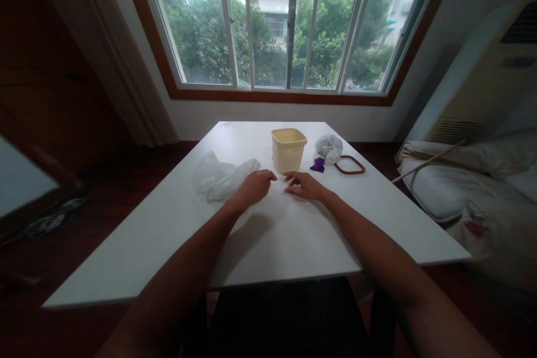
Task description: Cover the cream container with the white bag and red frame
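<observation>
A cream plastic bin, square with rounded corners, stands upright on the white table. Just in front of it, my left hand reaches in from the left, its fingers loosely bent and nothing visible in them. A crumpled, see-through white plastic bag spreads out beside and behind that hand; whether they touch I cannot tell. My right hand is in front of the bin's right side, fingers apart and holding nothing. A small gap separates the two hands.
Right of the bin lie a bunched-up plastic bag, a small purple piece and a dark red rounded-square ring. The white table narrows toward the window. Wrapped bundles with a stick are piled at the right.
</observation>
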Demonstrator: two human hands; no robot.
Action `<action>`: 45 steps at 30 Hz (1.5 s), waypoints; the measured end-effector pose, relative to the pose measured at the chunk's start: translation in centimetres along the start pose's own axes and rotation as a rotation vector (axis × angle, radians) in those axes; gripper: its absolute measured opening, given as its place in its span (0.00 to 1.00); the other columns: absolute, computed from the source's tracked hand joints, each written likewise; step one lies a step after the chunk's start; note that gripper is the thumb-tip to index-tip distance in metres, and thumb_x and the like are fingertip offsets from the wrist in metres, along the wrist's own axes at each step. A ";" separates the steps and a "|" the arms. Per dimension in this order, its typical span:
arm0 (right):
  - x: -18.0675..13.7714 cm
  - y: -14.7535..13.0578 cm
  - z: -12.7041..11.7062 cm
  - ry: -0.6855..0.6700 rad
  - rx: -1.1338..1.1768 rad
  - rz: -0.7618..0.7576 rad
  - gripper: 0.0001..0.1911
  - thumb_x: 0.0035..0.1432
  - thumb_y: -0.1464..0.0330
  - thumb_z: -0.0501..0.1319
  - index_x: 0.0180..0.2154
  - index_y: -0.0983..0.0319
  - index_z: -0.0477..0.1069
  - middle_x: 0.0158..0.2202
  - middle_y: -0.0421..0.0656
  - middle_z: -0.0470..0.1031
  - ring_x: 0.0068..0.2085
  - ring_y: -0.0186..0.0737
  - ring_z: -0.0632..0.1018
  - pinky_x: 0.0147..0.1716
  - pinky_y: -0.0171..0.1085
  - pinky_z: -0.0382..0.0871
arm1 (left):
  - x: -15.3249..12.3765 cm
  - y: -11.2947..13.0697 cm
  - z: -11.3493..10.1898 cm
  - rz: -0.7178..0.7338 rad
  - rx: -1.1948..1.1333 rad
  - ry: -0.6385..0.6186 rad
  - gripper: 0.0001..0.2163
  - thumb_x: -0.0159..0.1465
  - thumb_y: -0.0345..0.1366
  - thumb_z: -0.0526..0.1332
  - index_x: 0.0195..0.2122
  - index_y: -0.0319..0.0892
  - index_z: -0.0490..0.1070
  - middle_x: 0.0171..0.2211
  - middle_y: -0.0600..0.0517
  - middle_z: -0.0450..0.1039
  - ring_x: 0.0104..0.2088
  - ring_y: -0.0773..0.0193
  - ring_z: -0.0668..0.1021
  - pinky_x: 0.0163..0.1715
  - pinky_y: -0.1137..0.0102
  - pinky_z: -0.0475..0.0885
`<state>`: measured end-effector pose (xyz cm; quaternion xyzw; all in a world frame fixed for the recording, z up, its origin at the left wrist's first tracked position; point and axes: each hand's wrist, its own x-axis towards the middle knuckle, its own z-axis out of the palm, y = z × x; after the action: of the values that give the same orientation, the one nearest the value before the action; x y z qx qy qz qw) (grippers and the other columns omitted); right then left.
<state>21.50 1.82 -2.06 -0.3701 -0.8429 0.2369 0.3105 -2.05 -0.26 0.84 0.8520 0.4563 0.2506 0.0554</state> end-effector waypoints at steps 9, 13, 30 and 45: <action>0.6 -0.8 -0.3 0.191 0.330 0.006 0.17 0.60 0.54 0.61 0.36 0.63 0.74 0.32 0.44 0.79 0.33 0.38 0.79 0.36 0.37 0.75 | -1.1 3.2 -0.6 0.351 0.008 0.029 0.25 0.66 0.35 0.60 0.64 0.51 0.61 0.70 0.45 0.54 0.69 0.48 0.59 0.66 0.47 0.52; 0.3 -1.4 -0.6 0.170 0.438 0.036 0.23 0.56 0.51 0.64 0.43 0.62 0.73 0.38 0.45 0.79 0.33 0.37 0.79 0.35 0.37 0.76 | -1.2 3.2 -0.5 0.295 -0.019 0.104 0.33 0.61 0.41 0.66 0.66 0.48 0.56 0.69 0.40 0.52 0.68 0.43 0.58 0.64 0.46 0.57; 0.4 0.9 -2.5 0.438 0.245 0.088 0.13 0.55 0.59 0.60 0.35 0.62 0.73 0.33 0.43 0.78 0.34 0.39 0.76 0.36 0.37 0.73 | -0.4 -0.1 -0.6 -0.124 0.260 0.166 0.36 0.59 0.46 0.66 0.66 0.43 0.57 0.63 0.41 0.65 0.61 0.46 0.69 0.60 0.55 0.63; -1.0 6.1 -7.1 0.880 -0.023 0.293 0.15 0.55 0.64 0.55 0.39 0.65 0.76 0.35 0.49 0.80 0.32 0.43 0.77 0.35 0.40 0.73 | -1.5 -5.6 -5.8 -0.472 0.324 0.370 0.15 0.58 0.30 0.57 0.44 0.47 0.75 0.46 0.50 0.77 0.46 0.55 0.78 0.41 0.66 0.71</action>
<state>29.93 6.00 -1.32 -0.5540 -0.5722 0.0894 0.5980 -9.76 1.00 3.50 0.6609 0.6770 0.3055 -0.1078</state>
